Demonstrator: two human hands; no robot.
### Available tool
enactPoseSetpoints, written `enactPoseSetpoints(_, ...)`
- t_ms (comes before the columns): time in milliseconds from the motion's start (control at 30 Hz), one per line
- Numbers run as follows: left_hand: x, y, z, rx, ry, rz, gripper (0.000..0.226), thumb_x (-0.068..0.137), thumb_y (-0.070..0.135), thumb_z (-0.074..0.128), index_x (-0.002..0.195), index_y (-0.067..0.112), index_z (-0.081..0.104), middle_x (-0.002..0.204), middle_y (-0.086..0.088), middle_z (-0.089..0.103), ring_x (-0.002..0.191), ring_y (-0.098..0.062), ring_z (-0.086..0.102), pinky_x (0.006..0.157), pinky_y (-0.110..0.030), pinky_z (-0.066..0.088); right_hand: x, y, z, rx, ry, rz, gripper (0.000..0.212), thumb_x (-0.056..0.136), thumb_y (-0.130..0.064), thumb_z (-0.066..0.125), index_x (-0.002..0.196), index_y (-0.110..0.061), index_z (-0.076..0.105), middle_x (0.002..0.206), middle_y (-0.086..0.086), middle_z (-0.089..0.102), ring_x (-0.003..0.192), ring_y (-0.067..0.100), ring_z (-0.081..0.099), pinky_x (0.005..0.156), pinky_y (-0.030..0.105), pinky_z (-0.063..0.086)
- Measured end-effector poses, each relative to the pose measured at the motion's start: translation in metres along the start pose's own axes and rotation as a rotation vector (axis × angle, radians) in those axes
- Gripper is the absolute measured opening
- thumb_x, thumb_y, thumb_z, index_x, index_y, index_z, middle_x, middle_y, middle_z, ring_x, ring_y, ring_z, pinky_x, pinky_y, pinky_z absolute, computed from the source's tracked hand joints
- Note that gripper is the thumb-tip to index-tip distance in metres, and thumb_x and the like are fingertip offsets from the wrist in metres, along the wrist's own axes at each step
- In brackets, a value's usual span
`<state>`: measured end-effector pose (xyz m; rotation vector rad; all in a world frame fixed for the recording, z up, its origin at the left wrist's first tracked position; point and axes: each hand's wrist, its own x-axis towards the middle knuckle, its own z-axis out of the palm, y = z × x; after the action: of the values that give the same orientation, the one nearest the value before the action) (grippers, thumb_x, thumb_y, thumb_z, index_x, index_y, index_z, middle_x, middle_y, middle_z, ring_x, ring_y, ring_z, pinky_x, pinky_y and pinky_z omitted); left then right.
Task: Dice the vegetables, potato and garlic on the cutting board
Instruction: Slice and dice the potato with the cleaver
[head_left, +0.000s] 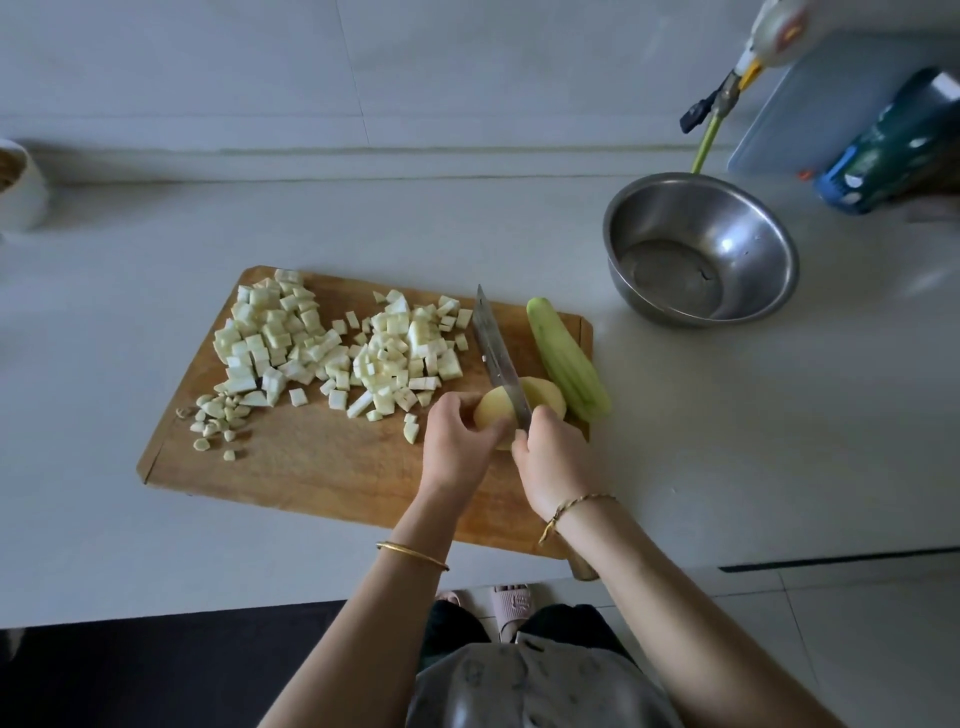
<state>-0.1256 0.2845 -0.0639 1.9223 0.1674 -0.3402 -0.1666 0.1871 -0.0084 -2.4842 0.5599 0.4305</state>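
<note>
Your left hand (457, 441) curls round the left end of the potato (548, 397), holding it down at the right end of the cutting board (322, 467). Your right hand (556, 462) is clenched round the handle of the knife (498, 353). Its blade lies across the top of the potato, tip pointing toward the board's far edge. Just right of the potato, a peeled pale-green vegetable (566, 364) lies along the board's right edge. Diced white cubes (332, 343) are heaped over the board's far half, and chopped garlic pieces (218, 415) sit near its left edge. A steel bowl (701, 249) stands on the desk (727, 415) beyond the board's far right corner, apart from it.
</note>
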Motion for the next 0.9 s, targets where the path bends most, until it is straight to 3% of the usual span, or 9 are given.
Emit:
enactPoseSetpoints(100, -0.002, 0.001, -0.001, -0.04, -0.014, 0.001, 0.031, 0.08, 0.02, 0.074, 0.104, 0.019, 0.055, 0.105, 0.002, 0.058, 0.094, -0.008, 0.056, 0.077, -0.023, 0.051, -0.001, 0.004, 0.013, 0.022, 0.021, -0.002, 0.02, 0.101, -0.026, 0.037, 0.086, -0.013, 0.035, 0.066, -0.004, 0.038, 0.07, 0.027, 0.052, 0.059, 0.032, 0.036)
enactPoseSetpoints(200, -0.003, -0.001, -0.003, -0.098, -0.034, -0.056, 0.031, 0.08, 0.022, 0.075, 0.104, 0.018, 0.057, 0.102, 0.002, 0.06, 0.094, -0.011, 0.059, 0.08, -0.033, 0.056, -0.001, 0.009, 0.012, 0.048, 0.035, 0.018, 0.022, 0.101, -0.026, 0.038, 0.084, -0.013, 0.036, 0.065, -0.005, 0.038, 0.069, 0.026, 0.05, 0.059, 0.031, 0.036)
enactPoseSetpoints(267, -0.004, -0.003, -0.004, -0.163, -0.04, -0.103, 0.033, 0.08, 0.023, 0.075, 0.107, 0.02, 0.056, 0.101, 0.002, 0.063, 0.096, -0.013, 0.061, 0.081, -0.038, 0.057, 0.003, 0.012, 0.007, 0.076, 0.046, 0.04, 0.029, 0.1, -0.025, 0.041, 0.075, -0.013, 0.034, 0.063, -0.004, 0.037, 0.066, 0.024, 0.047, 0.055, 0.029, 0.03)
enactPoseSetpoints(333, -0.007, -0.003, -0.004, -0.207, -0.037, -0.12, 0.031, 0.082, 0.023, 0.073, 0.108, 0.02, 0.056, 0.102, 0.0, 0.064, 0.094, -0.016, 0.064, 0.075, -0.034, 0.058, 0.005, 0.014, -0.001, 0.113, 0.058, 0.03, 0.037, 0.099, -0.024, 0.043, 0.066, -0.017, 0.029, 0.06, -0.001, 0.04, 0.059, 0.024, 0.047, 0.049, 0.03, 0.027)
enactPoseSetpoints(467, -0.009, 0.0, -0.002, -0.322, -0.04, -0.159, 0.033, 0.083, 0.021, 0.073, 0.11, 0.017, 0.054, 0.104, -0.005, 0.063, 0.086, -0.017, 0.067, 0.061, -0.024, 0.055, -0.004, 0.012, -0.022, 0.149, 0.107, -0.02, 0.035, 0.099, -0.027, 0.041, 0.066, -0.017, 0.033, 0.06, 0.006, 0.05, 0.055, 0.031, 0.06, 0.047, 0.03, 0.043)
enactPoseSetpoints(567, -0.009, 0.001, 0.001, -0.344, -0.037, -0.177, 0.033, 0.084, 0.021, 0.072, 0.112, 0.015, 0.054, 0.108, -0.005, 0.062, 0.087, -0.017, 0.068, 0.061, -0.022, 0.054, -0.014, 0.01, -0.032, 0.125, 0.123, -0.066, 0.035, 0.099, -0.028, 0.041, 0.066, -0.02, 0.032, 0.06, 0.003, 0.05, 0.049, 0.024, 0.055, 0.044, 0.026, 0.04)
enactPoseSetpoints(767, -0.004, 0.0, 0.005, -0.293, -0.008, -0.168, 0.038, 0.083, 0.022, 0.073, 0.114, 0.013, 0.052, 0.106, -0.007, 0.063, 0.087, -0.023, 0.067, 0.066, -0.033, 0.059, -0.024, 0.011, -0.032, 0.091, 0.119, -0.108, 0.034, 0.1, -0.028, 0.04, 0.067, -0.021, 0.03, 0.058, 0.0, 0.046, 0.046, 0.019, 0.05, 0.043, 0.026, 0.037)
enactPoseSetpoints(900, -0.001, -0.004, 0.008, -0.241, 0.013, -0.144, 0.04, 0.079, 0.026, 0.077, 0.111, 0.015, 0.054, 0.104, -0.006, 0.063, 0.086, -0.024, 0.067, 0.068, -0.04, 0.06, -0.027, 0.011, -0.032, 0.083, 0.091, -0.096, 0.028, 0.1, -0.028, 0.039, 0.074, -0.017, 0.037, 0.06, 0.0, 0.047, 0.055, 0.028, 0.058, 0.053, 0.038, 0.051)
